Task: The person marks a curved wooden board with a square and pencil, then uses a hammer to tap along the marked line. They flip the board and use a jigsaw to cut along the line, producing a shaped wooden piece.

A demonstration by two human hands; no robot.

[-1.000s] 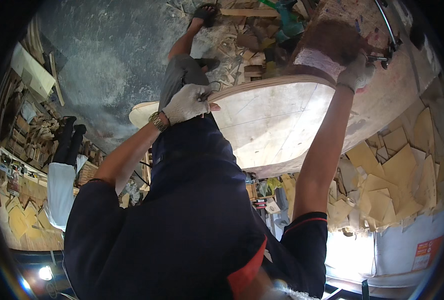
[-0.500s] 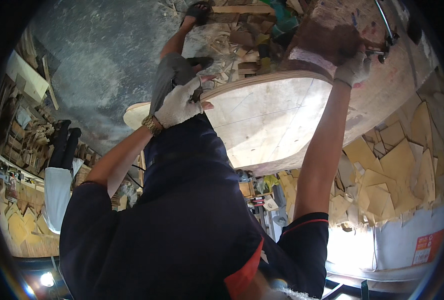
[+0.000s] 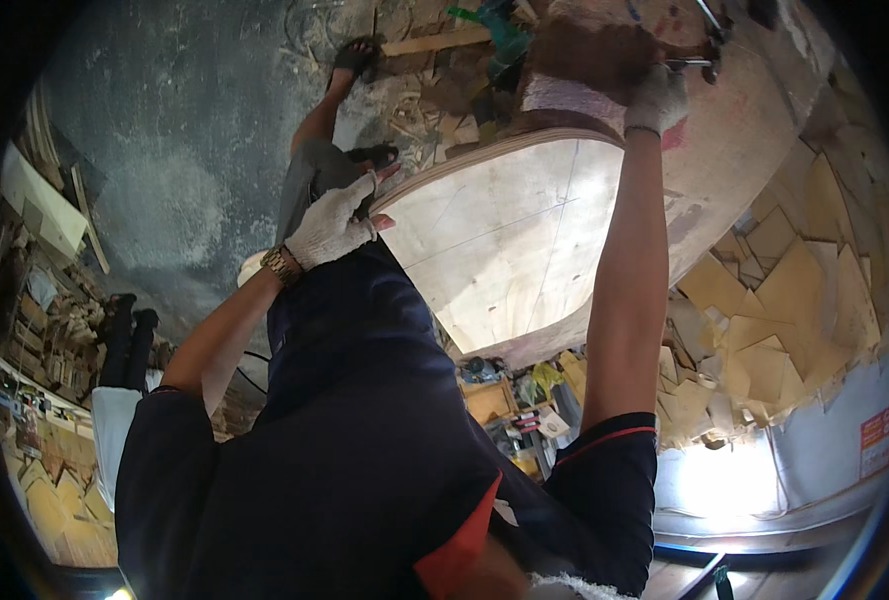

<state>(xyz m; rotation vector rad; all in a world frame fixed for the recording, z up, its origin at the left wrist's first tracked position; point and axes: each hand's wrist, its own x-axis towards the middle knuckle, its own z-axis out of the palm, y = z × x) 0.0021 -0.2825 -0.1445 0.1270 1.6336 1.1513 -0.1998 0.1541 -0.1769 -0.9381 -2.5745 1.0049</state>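
Note:
A pale plywood panel [image 3: 494,240] with a curved, layered edge and pencil lines on its face lies in front of me, across the corner of a worn worktable [image 3: 734,150]. My left hand [image 3: 332,222], in a white knit glove with bare thumb and fingertip showing, is closed on the panel's left edge, thumb over the face and a finger beyond the rim. On the table past the panel's far right end, my gloved right hand [image 3: 656,103] is closed next to a metal fitting with a rod [image 3: 702,66]; what it grips is hidden.
Wood offcuts [image 3: 439,100] litter the floor beyond the panel. Thin board scraps [image 3: 754,320] pile up at the right. Another person's legs in dark trousers [image 3: 129,340] are at the left. A long pale board [image 3: 42,205] lies on the far left floor.
The whole view has shifted, so panel, table and both hands appear further left and, for the right hand, higher. Both hands keep the same holds.

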